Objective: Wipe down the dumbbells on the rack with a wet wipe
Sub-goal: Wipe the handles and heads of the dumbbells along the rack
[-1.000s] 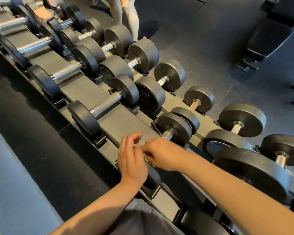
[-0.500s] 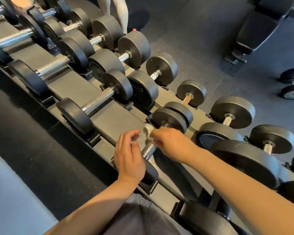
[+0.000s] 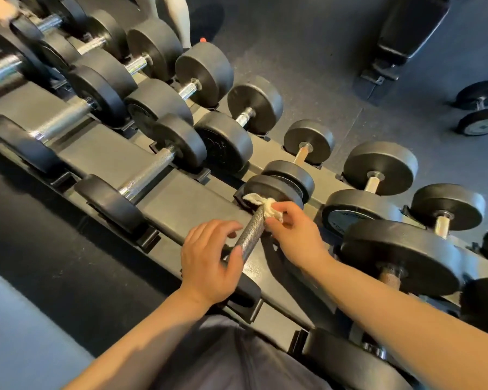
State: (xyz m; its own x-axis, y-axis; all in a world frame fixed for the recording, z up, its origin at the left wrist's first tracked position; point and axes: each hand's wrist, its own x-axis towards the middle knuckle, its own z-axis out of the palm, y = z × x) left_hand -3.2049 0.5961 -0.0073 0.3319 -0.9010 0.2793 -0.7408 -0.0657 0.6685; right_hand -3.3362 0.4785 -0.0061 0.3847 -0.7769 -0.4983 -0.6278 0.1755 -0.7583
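Two hands work one dumbbell (image 3: 252,235) at lower centre of the rack (image 3: 181,198). Left hand (image 3: 206,263) steadies the knurled bar's near end, thumb resting against it, fingers loosely curled. Right hand (image 3: 293,235) pinches the wipe (image 3: 265,205) against the bar's far end. Dumbbell looks heavy, rigid and grippy; the wipe is limp and best kept bunched.

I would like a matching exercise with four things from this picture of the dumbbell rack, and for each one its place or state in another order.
Things:
1. wet wipe
2. left hand
3. weight bench
4. pair of dumbbells off the rack

Places or states:
A. standing on the floor, top right
B. lying on the floor at the right edge
C. bunched at the far end of the knurled handle, pinched by the right hand
D. resting on the near end of that handle

Pairs: 1-C, 2-D, 3-A, 4-B
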